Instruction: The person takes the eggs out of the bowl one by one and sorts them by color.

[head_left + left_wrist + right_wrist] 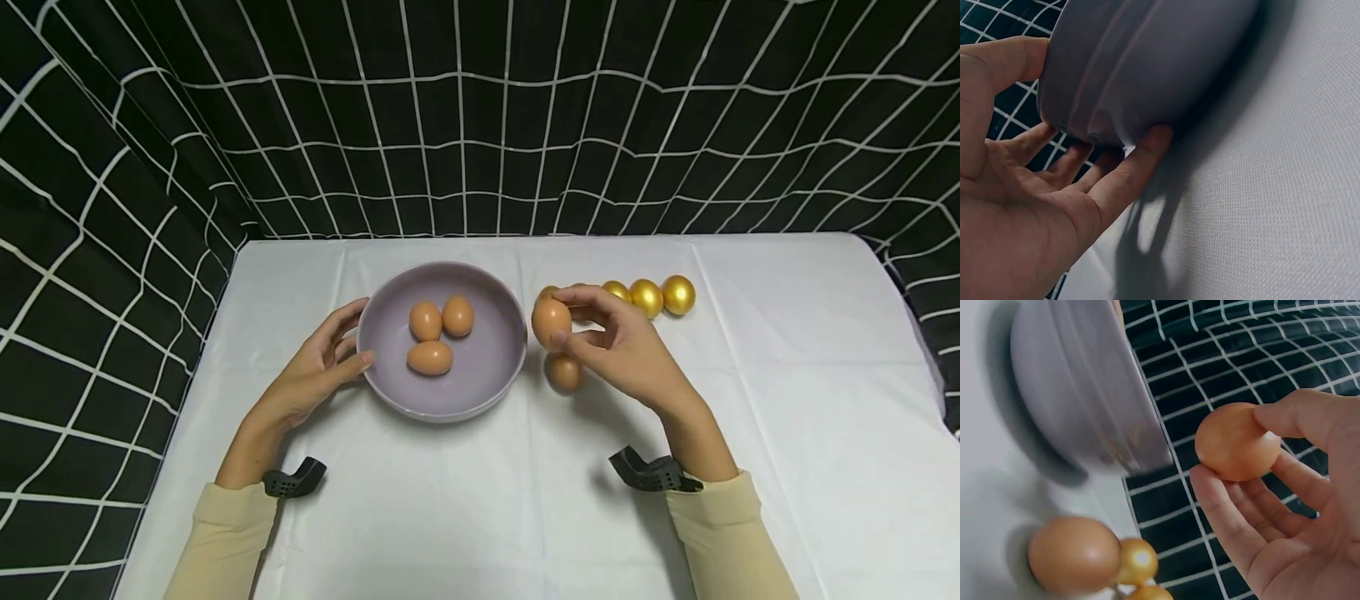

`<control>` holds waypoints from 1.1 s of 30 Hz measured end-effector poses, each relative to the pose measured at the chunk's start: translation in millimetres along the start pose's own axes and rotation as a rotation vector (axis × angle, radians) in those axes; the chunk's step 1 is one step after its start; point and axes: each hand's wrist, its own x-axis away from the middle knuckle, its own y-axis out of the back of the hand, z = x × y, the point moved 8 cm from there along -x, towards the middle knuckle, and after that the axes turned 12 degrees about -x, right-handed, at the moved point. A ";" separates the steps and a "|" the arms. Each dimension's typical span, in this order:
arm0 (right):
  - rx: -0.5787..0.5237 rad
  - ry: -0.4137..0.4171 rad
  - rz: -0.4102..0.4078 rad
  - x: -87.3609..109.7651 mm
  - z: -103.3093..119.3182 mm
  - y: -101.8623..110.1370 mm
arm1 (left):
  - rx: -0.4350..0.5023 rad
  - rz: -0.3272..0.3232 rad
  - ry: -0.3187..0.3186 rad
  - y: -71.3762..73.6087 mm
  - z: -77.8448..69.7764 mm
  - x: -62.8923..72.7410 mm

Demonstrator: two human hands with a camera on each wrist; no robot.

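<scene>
A mauve bowl (483, 375) stands on the white cloth with three brown eggs in it, one of them an egg (430, 358) lying on its side. My left hand (315, 375) holds the bowl's left side, thumb at the rim and fingers against the outer wall (1166, 62). Just off the bowl's right edge, my right hand (626, 346) pinches a brown egg (1235, 442) between thumb and fingertips, raised above the table. Below it another brown egg (564, 372) rests on the cloth.
A row of several golden eggs (678, 295) lies behind my right hand, which partly covers it. The white-covered table (450, 500) ends at a black curtain with a white grid (465, 125). Each wrist wears a dark strap mount (652, 473).
</scene>
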 end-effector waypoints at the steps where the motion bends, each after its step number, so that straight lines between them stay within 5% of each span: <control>1: 0.025 -0.002 -0.009 0.5 0.0 3.3 | 0.000 -0.001 0.002 -0.1 0.5 -0.4; 17: 0.404 -0.035 -0.078 15.8 -9.8 36.0 | 0.000 0.007 0.015 -0.7 2.6 -1.9; 33: 0.558 -0.159 -0.025 16.1 -33.3 40.0 | 0.005 0.006 0.007 0.5 0.3 -1.1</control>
